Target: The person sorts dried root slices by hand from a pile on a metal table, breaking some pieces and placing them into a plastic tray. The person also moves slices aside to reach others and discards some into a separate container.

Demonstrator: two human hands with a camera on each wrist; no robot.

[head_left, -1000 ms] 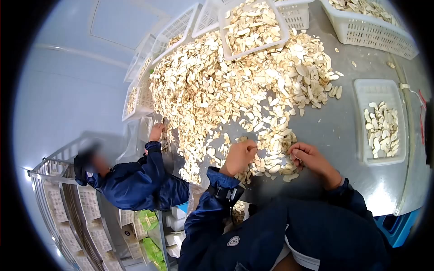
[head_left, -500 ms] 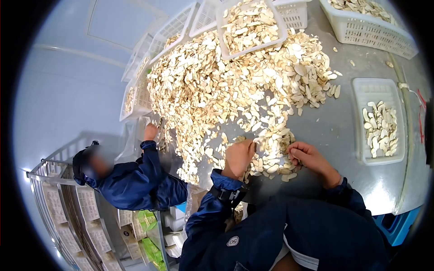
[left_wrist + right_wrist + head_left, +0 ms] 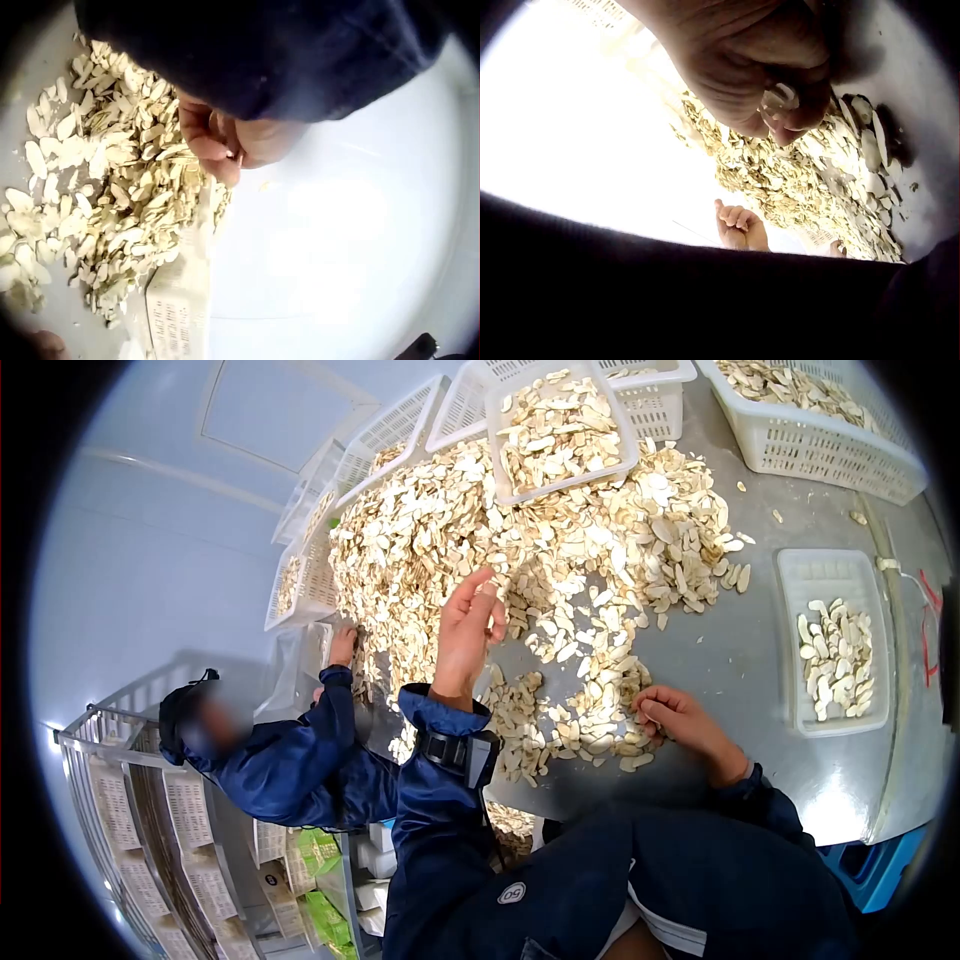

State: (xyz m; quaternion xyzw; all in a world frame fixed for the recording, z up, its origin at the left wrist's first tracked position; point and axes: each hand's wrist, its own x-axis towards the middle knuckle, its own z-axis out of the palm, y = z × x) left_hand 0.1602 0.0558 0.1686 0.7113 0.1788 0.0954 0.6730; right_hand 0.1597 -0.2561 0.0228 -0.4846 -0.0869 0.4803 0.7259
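A wide heap of pale dried slices [image 3: 420,550] spreads over the grey metal table, with a smaller cluster of slices [image 3: 600,725] nearer my body. My left hand [image 3: 468,635] is raised at the heap's near side, index finger reaching forward and the other fingers loosely bent; no slice shows in it. Low beside the near cluster, my right hand [image 3: 690,722] has its fingers curled. In the right wrist view a small pale slice [image 3: 780,99] sits between its thumb and fingers.
A shallow white tray [image 3: 790,650] with slices stands at the right. Slatted white baskets [image 3: 830,450] and a filled tray [image 3: 632,450] line the back. Another person [image 3: 300,760] in a blue jacket works at the left, beside a rack [image 3: 110,745].
My left hand has left the near cluster and moved forward and left toward the big heap, its fingers loosening. The right hand has stayed almost in place.
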